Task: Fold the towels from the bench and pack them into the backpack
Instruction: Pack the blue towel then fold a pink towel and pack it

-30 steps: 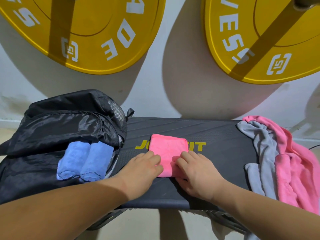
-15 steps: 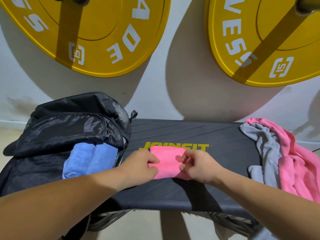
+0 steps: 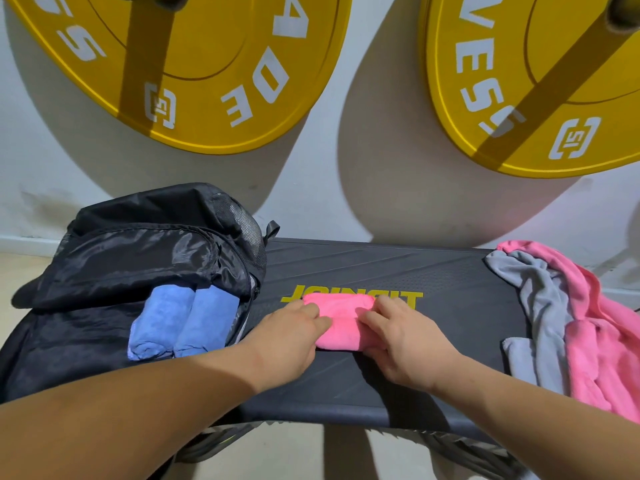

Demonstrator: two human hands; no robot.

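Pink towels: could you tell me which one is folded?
The middle towel, flat under the left hand and right hand; the other pink towel lies crumpled at the right.

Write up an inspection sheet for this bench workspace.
Surface: dark bench with yellow lettering, bare between the towels.
Job's things: pink towel partly folded mid-bench; two blue rolled towels side by side in the open black backpack at the left end; unfolded grey and pink towels heaped at the right end.
Clutter: nothing seen.
Hands: left hand and right hand both press their fingers on the pink towel.
Cables: nothing seen.
Surroundings: two yellow weight plates against a pale wall.
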